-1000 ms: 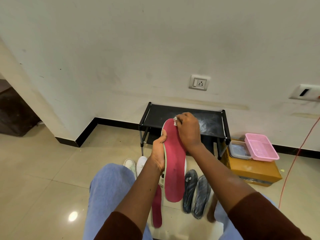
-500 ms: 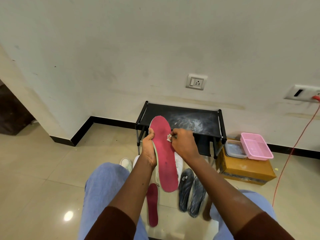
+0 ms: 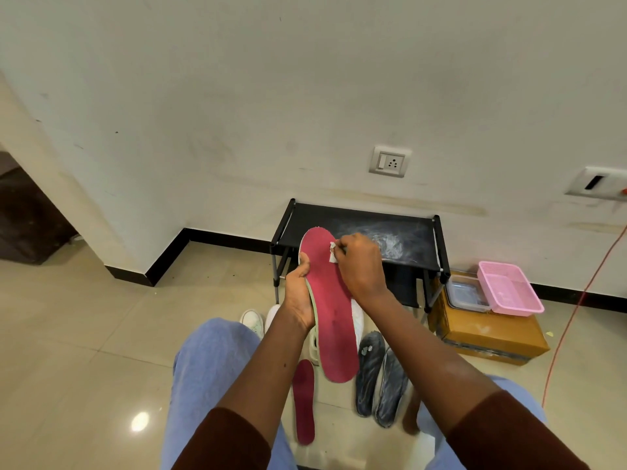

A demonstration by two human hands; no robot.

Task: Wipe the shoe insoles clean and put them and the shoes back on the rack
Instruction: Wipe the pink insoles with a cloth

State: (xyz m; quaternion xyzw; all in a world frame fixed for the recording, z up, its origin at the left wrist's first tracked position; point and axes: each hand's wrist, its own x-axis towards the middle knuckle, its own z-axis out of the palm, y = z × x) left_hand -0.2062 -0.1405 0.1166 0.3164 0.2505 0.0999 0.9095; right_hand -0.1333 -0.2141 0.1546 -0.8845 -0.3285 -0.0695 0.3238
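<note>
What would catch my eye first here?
The long red insole held up in the middle: the left hand grips its edge while the right hand pinches a small white wipe against its top end. Behind it stands a black rack, its top dusted white, and a pink basket sits on a cardboard box beside it.

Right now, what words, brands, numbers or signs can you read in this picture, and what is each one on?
None can be read.
red insole in the left hand: no print or size mark shows.
dark insoles on the floor: pale smudges only, no letters.
cardboard box: no legible label.
wall socket: plain, no marking.
</note>
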